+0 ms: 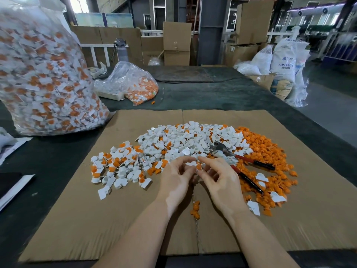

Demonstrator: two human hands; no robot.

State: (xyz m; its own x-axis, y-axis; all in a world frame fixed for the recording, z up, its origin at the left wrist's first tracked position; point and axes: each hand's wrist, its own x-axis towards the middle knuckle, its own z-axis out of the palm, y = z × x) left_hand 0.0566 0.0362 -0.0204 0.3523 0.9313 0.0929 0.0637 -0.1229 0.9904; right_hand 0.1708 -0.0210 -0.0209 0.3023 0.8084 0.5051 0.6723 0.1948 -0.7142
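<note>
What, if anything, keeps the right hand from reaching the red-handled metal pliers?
Probably nothing; yes. The red-handled metal pliers lie uncovered on the plastic parts beside the right hand, though it and the left hand grip a small orange-and-white plastic piece.

A large clear bag (44,78) stuffed with white and orange parts stands far left on the dark table (212,93). A smaller bag (135,84) slumps to its right, with a water bottle (122,53) behind it. Red-handled pliers (224,150) lie right of centre over the cardboard sheet (77,219). Cardboard boxes (176,41) and white sacks (283,59) stand far back.
</note>
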